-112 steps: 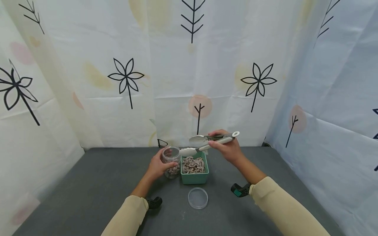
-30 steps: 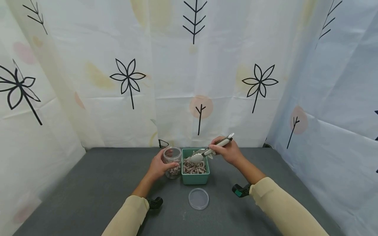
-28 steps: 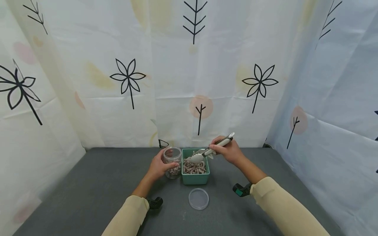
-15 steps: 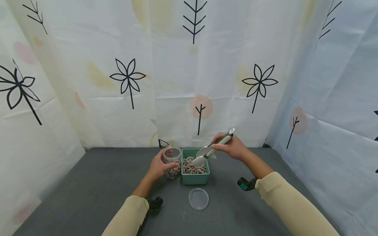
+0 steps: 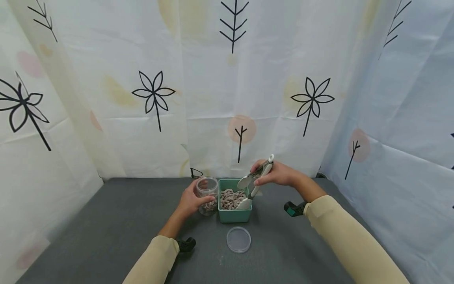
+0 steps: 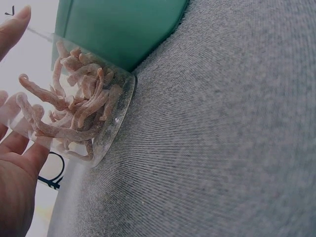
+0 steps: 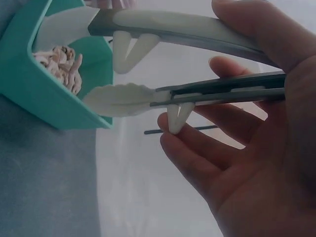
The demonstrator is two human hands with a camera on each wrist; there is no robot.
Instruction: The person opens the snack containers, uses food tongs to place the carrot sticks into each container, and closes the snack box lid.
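My left hand (image 5: 188, 202) holds a clear, lidless jar (image 5: 207, 185) that stands on the table against the left side of a green box (image 5: 234, 216). In the left wrist view, knobbly greyish-pink twisted pieces (image 6: 84, 98) show through the jar's wall. More such pieces (image 5: 229, 199) lie in the box. White-tipped tongs (image 5: 265, 170) are in my right hand (image 5: 280, 174), thumb on one arm and fingers on the other. Their arms are spread, with nothing seen between the tips. One tip sits at the box's front right corner, the other toward its back.
A round clear lid (image 5: 239, 240) lies flat on the dark grey table (image 5: 124, 225), in front of the box. A patterned white curtain (image 5: 213, 79) surrounds the table at the back and both sides.
The tongs were near the jar's mouth, then moved right into the box with their arms closer together. Now the arms are spread wider and more upright. My left hand and the jar stay put.
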